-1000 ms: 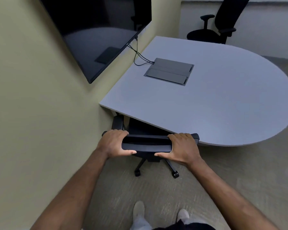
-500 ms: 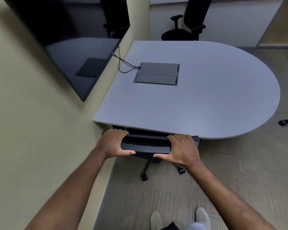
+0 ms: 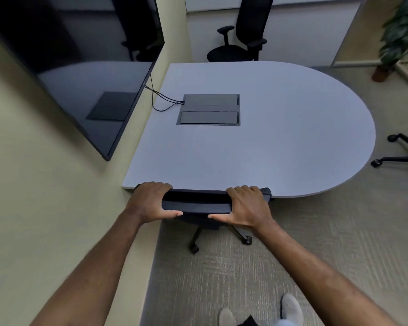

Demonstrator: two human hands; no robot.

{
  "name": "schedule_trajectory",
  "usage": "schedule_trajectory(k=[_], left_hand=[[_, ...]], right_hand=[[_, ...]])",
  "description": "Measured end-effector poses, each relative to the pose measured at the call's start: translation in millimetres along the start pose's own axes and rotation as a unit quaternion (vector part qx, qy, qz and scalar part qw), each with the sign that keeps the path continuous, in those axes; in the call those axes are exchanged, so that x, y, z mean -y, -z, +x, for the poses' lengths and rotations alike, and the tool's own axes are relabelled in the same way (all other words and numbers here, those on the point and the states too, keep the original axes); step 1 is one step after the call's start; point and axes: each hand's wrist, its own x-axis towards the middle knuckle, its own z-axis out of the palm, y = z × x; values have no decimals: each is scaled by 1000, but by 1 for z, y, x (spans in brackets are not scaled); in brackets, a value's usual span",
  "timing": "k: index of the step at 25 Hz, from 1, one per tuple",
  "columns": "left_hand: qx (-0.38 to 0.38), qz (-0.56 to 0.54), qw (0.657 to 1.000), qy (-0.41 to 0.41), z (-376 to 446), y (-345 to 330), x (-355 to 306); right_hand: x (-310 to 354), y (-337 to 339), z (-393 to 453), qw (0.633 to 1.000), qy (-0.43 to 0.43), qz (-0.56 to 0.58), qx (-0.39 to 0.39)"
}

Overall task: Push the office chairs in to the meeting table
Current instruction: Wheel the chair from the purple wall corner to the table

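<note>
A black office chair (image 3: 198, 203) stands at the near edge of the grey meeting table (image 3: 280, 142), its seat hidden under the tabletop and only the backrest top and two caster legs showing. My left hand (image 3: 151, 203) grips the left end of the backrest top. My right hand (image 3: 246, 207) grips its right end. A second black chair (image 3: 240, 41) stands beyond the far side of the table, a little back from its edge. The wheeled base of a third chair (image 3: 400, 151) shows at the right edge of the view, apart from the table.
A large dark screen (image 3: 76, 67) hangs on the yellow wall at left, with cables running to a dark cable box (image 3: 210, 109) set in the tabletop. A potted plant (image 3: 398, 36) stands in the far right corner. Carpet lies to my right.
The chair has rolled forward under the table, so its seat and armrest no longer show. Both hands kept their grip on the backrest, and I have stepped closer.
</note>
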Motion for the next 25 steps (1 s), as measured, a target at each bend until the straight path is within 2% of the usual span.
schedule_trajectory(k=[8,16,25], left_hand=[[-18,-15,1000,-15,7,-7,31],[-24,-19,999,-13,3,-7,28],[-56,-29,998,16,-6,-9,8]], right_hand=[[17,-12,18,1000,-10,1,-25],[18,-10,17,1000,0,-3,-24],[17,-12,9,997,1,21,-74]])
